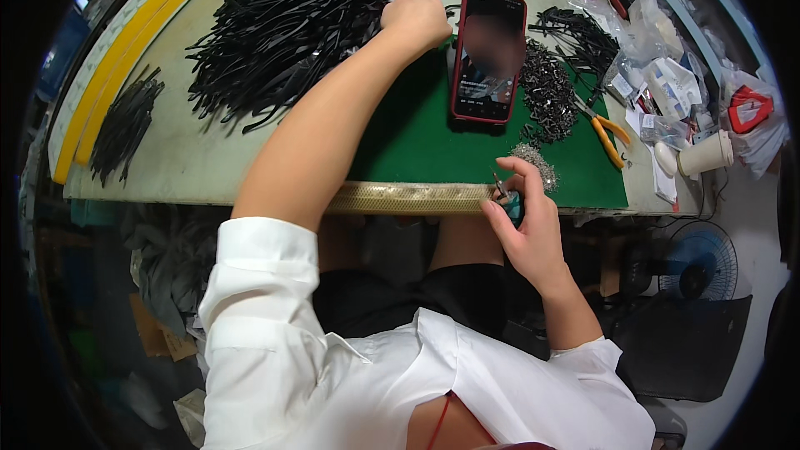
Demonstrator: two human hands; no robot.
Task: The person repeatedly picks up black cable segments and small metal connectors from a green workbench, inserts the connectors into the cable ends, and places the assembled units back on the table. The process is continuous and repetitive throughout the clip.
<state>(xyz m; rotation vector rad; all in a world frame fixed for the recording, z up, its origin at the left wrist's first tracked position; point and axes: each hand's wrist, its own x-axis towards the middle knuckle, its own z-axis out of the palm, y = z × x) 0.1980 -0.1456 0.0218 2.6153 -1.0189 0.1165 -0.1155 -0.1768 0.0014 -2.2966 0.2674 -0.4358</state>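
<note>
My left hand (417,21) is stretched far forward and closed, at the right edge of a large heap of black straps (292,33). Its fingers face away, so what they hold is hidden. Near the table's front edge, my right hand (533,229) is curled round a small tool with a teal handle (517,210) and a thin metal tip. Just beyond that hand lies a little pile of small silvery metal parts (537,165). Behind it is a larger pile of small dark pieces (547,92). Both piles rest on a green mat (408,142).
A phone in a red case (487,54) leans upright on the mat, its screen lit. Orange-handled pliers (611,135) lie to the right, near plastic bags and a white cup (707,152). More black straps (127,125) lie at left by a yellow strip (117,71).
</note>
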